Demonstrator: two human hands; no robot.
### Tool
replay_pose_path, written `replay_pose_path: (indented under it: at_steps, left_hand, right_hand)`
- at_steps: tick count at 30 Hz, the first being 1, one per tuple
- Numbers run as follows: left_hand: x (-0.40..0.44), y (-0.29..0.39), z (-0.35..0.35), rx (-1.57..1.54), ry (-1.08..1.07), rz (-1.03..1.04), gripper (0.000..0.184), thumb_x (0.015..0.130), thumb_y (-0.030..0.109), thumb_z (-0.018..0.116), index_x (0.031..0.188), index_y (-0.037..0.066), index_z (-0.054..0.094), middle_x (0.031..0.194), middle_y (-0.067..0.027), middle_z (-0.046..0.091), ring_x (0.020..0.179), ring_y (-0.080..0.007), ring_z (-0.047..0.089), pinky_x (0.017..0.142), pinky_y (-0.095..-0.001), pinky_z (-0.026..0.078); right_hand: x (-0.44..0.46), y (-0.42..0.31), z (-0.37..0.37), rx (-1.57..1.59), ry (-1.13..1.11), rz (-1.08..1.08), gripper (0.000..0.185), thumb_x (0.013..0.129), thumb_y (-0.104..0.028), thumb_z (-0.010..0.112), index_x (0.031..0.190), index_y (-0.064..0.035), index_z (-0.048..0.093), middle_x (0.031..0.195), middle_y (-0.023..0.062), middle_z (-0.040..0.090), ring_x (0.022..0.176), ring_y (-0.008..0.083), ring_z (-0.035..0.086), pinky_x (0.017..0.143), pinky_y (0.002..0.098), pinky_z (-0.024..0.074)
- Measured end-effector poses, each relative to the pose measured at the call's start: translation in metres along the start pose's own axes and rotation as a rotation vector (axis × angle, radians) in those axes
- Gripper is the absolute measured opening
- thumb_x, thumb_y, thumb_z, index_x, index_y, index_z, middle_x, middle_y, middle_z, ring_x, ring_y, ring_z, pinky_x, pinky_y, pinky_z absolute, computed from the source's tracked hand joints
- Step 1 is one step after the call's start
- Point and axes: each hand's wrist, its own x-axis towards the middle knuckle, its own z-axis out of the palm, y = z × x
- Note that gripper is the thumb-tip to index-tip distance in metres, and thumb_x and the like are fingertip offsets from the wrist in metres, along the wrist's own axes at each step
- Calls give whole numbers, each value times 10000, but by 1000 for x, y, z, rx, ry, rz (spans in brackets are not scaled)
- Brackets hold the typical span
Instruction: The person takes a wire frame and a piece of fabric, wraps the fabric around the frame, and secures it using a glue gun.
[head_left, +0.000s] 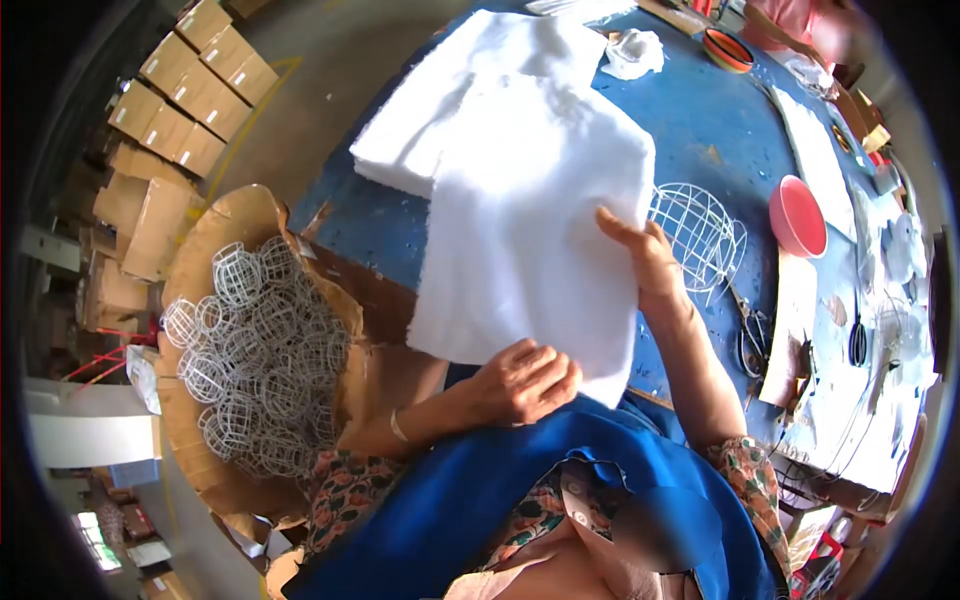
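A fluffy white fabric sheet (530,240) hangs over the near table edge in front of me. My right hand (648,258) grips its right edge, thumb on top and the other fingers mostly hidden. My left hand (527,382) is closed at the sheet's lower edge with curled fingers, seemingly pinching the fabric; its fingertips are partly hidden. Behind lies a stack of similar white fabric (410,130). Just right of my right hand, a round wire frame (697,235) rests on the blue table (690,130). Scissors (750,335) lie near it.
A large cardboard box (190,440) full of wire frames (260,350) stands at my left. On the table are a pink bowl (797,217), an orange bowl (728,50) and a crumpled white bundle (633,53). Stacked cartons (190,90) stand beyond. Another person (790,25) is at the far right.
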Motion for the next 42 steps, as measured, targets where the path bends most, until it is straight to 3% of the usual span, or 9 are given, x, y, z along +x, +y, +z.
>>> replay_pose_path:
  at_steps: [3,10,18,23,27,30,33,36,42]
  left_hand:
    - [-16,1,-1,-419,-107,-341,228,788,158,692,941,10,614,874,-114,608,780,-225,585,697,-334,484]
    - [-44,-77,-31,-422,499,-1147,411,873,282,658,1139,-10,543,1070,-151,613,929,-248,602,813,-352,479]
    - [-50,-133,25,-743,461,-1538,706,805,485,696,1188,-67,480,1053,-163,606,920,-203,571,801,-320,465]
    - [-41,-91,-19,-1106,277,-1199,476,694,311,796,1023,0,650,860,-86,681,818,-139,603,749,-262,483]
    - [-72,-65,-24,-990,-23,-1130,260,688,77,805,901,10,670,863,-55,693,771,-105,619,716,-268,508]
    - [-87,-70,-40,-1187,-128,-1186,510,699,152,816,1118,-26,586,990,-100,663,957,-155,594,840,-305,483]
    - [-98,-84,-18,-1462,327,-1145,960,710,377,794,1389,-60,276,1317,-144,465,1245,-191,417,1024,-356,362]
    - [-87,-131,-12,-1700,448,-1517,628,806,361,723,1266,-3,497,1102,-73,612,976,-148,564,846,-294,461]
    - [-34,-144,-26,-1352,439,-1234,135,853,134,671,971,68,677,806,32,653,694,-35,550,605,-171,418]
  right_hand:
    - [-2,-8,25,-153,109,43,353,881,-250,608,1081,41,595,955,123,653,776,181,638,666,302,519]
    - [5,17,22,-345,-101,-346,216,921,-128,523,1040,-8,657,840,28,667,761,79,577,691,264,468]
    - [-13,14,2,-315,-293,-312,176,921,-140,581,988,-4,672,857,9,668,788,69,576,727,263,479]
    - [-40,4,-36,-348,-509,-326,260,819,-137,700,1036,1,660,956,61,677,925,116,585,827,288,464]
    - [-37,20,-39,255,-435,-87,400,967,-312,465,1174,13,573,1067,100,646,985,176,596,895,344,449]
    - [-31,37,-22,108,-235,-18,257,903,-220,617,1070,-26,645,946,52,678,840,129,640,753,284,516]
    - [-32,36,-12,-73,-255,-105,215,862,-162,679,1035,-35,666,888,33,688,770,102,640,701,260,520]
    - [-32,43,-18,-126,-324,-133,213,859,-158,684,1030,-31,666,867,25,686,771,82,623,695,251,510]
    - [-55,44,-47,-187,-329,-193,255,840,-131,696,1065,-21,648,951,37,671,883,110,596,793,286,485]
